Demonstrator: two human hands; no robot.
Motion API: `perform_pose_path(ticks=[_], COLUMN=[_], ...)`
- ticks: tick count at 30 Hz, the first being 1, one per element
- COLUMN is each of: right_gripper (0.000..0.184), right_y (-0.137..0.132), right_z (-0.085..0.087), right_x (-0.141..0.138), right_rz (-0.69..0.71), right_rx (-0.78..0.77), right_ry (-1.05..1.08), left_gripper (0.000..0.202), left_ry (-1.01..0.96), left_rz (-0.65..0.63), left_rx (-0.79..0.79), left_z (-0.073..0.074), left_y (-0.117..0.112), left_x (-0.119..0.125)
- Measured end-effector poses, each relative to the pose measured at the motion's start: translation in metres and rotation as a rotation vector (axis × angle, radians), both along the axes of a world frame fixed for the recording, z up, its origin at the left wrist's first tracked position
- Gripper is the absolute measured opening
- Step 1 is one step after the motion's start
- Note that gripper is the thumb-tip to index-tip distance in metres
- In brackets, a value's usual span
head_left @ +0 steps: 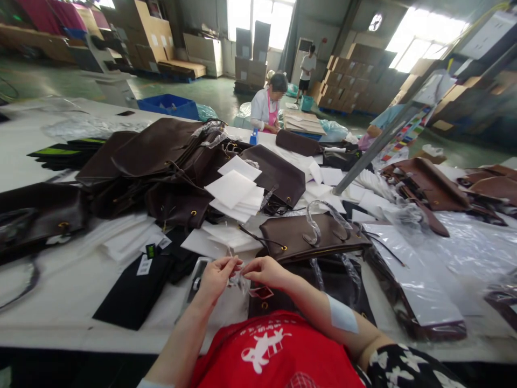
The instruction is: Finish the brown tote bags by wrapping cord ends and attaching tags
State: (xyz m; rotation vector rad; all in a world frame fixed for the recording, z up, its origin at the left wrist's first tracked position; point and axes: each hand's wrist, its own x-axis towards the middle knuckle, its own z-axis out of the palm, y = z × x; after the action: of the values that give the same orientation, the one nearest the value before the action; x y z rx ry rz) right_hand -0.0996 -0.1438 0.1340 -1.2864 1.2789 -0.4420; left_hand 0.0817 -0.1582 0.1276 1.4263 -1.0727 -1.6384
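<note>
My left hand (218,276) has its fingers pinched on a crumpled piece of clear plastic film (241,283). Beside it, my right hand (264,270) also has thumb and fingers closed at the film's upper edge. A small tag with a dark red centre (262,292) lies just below the right hand. Right of the hands is a dark brown leather handbag (299,234) with plastic-wrapped handles (313,223). Another dark bag (335,280) lies partly beneath it. A metallic tray-like thing (197,269) is partly hidden by my left forearm.
White foam sheets (232,188) and stacked dark brown bags (161,140) cover the middle and left. Black pouches (135,291) lie at left front. A slanted metal pole (371,145) rises from the table at right, near plastic-wrapped bags (416,275). A co-worker (264,108) sits across the table.
</note>
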Motion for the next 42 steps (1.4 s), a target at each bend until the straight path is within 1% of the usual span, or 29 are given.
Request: perform_pose_path(ticks=[3,7,8,10,13,14,16,18,20,22,25,28,32,34,37,39,42], right_gripper=[0.015,0.017,0.019,0.021,0.019,0.017,0.017,0.018,0.020,0.021,0.022,0.020,0.018,0.018,0.020,0.020,0.017], right_y=[0.000,0.002,0.003,0.005,0.010,0.012,0.016,0.021,0.027,0.034,0.043,0.050,0.057,0.059,0.060,0.060,0.062], right_z=[-0.001,0.001,0.002,0.004,0.008,0.009,0.010,0.009,0.007,0.005,0.004,0.006,0.006,0.003,-0.004,-0.005,-0.003], right_x=[-0.001,-0.005,-0.005,-0.007,-0.010,-0.012,-0.018,-0.026,-0.035,-0.043,-0.051,-0.052,-0.050,-0.049,-0.052,-0.055,-0.063], right_rz=[0.000,0.000,-0.011,-0.060,-0.135,-0.152,-0.173,-0.184,-0.176,-0.170,-0.156,-0.100,-0.030,-0.018,-0.010,-0.010,-0.028], right_rx=[-0.127,-0.179,-0.162,-0.062,0.153,0.203,0.254,0.271,0.241,0.164,0.092,0.099,0.111,0.119,0.128,0.131,0.124], right_ry=[0.125,0.217,0.237,0.233,0.102,0.061,0.017,0.008,0.042,0.108,0.156,0.157,0.195,0.204,0.233,0.249,0.251], left_gripper=[0.047,0.049,0.050,0.052,0.053,0.053,0.053,0.052,0.052,0.051,0.049,0.043,0.037,0.039,0.043,0.045,0.046], left_ry=[-0.015,-0.063,-0.079,-0.104,-0.123,-0.132,-0.148,-0.153,-0.167,-0.179,-0.152,-0.094,-0.021,-0.015,-0.042,-0.062,-0.079], left_rz=[-0.027,-0.068,-0.070,-0.066,-0.018,0.003,0.029,0.031,0.040,0.074,0.103,0.064,0.010,0.041,0.126,0.176,0.249], left_rx=[0.005,0.010,0.009,0.005,-0.004,-0.008,-0.014,-0.027,-0.050,-0.071,-0.046,0.007,0.029,0.035,0.034,0.025,0.013], left_z=[-0.004,-0.014,-0.016,-0.020,-0.024,-0.025,-0.028,-0.032,-0.038,-0.045,-0.050,-0.049,-0.044,-0.044,-0.046,-0.049,-0.059], left_y=[0.001,0.001,0.000,-0.001,-0.002,-0.003,-0.003,-0.003,-0.002,0.000,0.002,0.004,0.006,0.005,0.004,0.004,0.005], left_x=[0.002,0.004,0.004,0.005,0.004,0.003,0.002,0.000,-0.003,-0.008,-0.017,-0.025,-0.031,-0.031,-0.027,-0.024,-0.020])
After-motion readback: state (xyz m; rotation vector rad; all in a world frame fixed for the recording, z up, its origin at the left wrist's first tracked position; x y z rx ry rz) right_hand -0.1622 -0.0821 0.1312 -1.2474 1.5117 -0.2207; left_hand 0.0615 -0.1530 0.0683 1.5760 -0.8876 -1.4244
